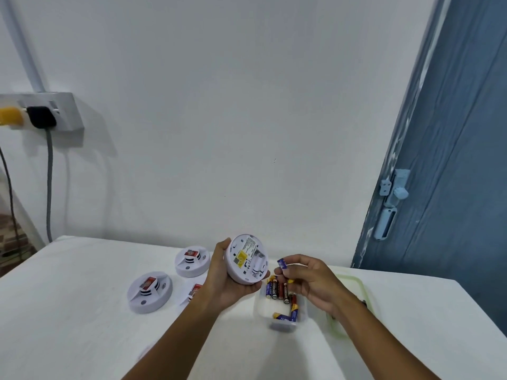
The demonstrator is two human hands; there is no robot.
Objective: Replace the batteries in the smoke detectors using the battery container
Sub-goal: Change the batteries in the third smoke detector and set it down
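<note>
Now my left hand (pixel 229 281) cradles a round white smoke detector (pixel 247 259), fingers curled round its rim, its back turned up toward me with a yellow label and the open battery bay showing. My right hand (pixel 310 283) is just to the right of it, pinching a blue battery (pixel 282 263) between thumb and fingertips, close to the detector but not touching it. Directly below both hands sits the clear battery container (pixel 282 322) on the white table (pixel 82 325), with several batteries lying loose inside. Its green-rimmed lid (pixel 356 286) lies on the table to the right, partly behind my right wrist. To the left, two more detectors (pixel 149 292) (pixel 192 261) rest face up; a third (pixel 195 290) peeks out from behind my left wrist.
</note>
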